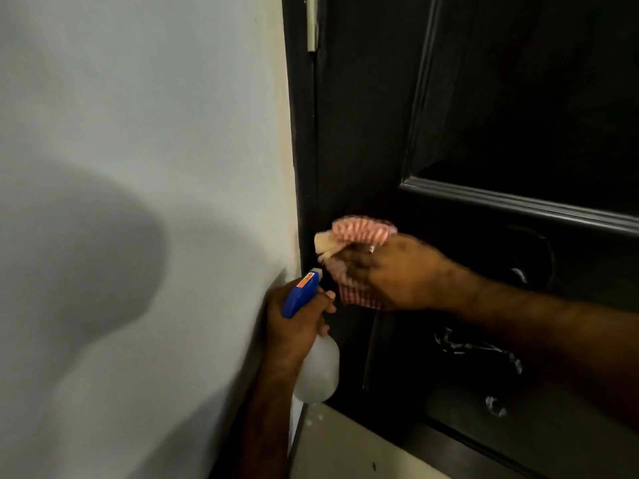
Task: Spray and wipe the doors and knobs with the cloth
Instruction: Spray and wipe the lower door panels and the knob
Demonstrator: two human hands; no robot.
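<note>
A dark panelled door (466, 115) fills the right half of the view. My right hand (390, 271) grips a red-and-white checked cloth (359, 233) and presses it against the door's hinge-side stile, near the frame. My left hand (294, 319) holds a spray bottle (320, 368) with a blue trigger head (301, 293) and a white body, just below and left of the cloth, nozzle pointing up toward the door. Wet streaks (477, 347) shine on the lower door. No knob is visible.
A white wall (138, 167) takes up the left half, with a soft shadow on it. A pale hinge (312, 25) sits on the dark door frame (301, 133) at the top. Light floor tile (345, 447) shows below the door.
</note>
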